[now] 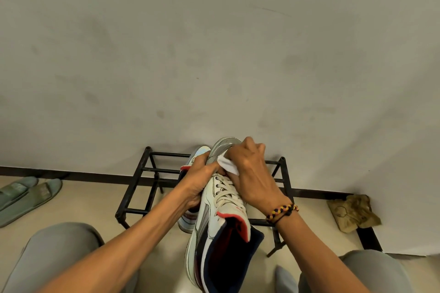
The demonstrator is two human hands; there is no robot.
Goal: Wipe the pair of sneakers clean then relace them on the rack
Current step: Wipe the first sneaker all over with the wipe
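**Sneaker cleaning, mid-wipe over the shoe rack**

So the person is crouched or sitting low in front of a little black metal rack (147,188) against the wall, knees in grey trousers out to either side. Both forearms reach forward and meet over one sneaker (221,207).

The left arm comes in from the lower left, wrist bent a bit, and the left hand (198,182) grips the sneaker from its left side, fingers curled round the upper near the laces. That shoe is held up over the rack, toe pointing away toward the wall and heel toward the person, so you see right into the dark lining with the red collar edge. The laces are in the eyelets, at least the part I can see.

The right arm comes in from the lower right with a braided bracelet (282,211) on the wrist. The right hand (252,173) is bunched up, fingers curled round a white cloth (228,165) and pressing it onto the toe end of the shoe.

The second sneaker (197,157) sits on the rack just behind and left of the held one, mostly hidden by the left hand.

Off to the left on the floor there's a pair of green slippers (26,195), and on the right by the wall a crumpled brownish rag (352,211).
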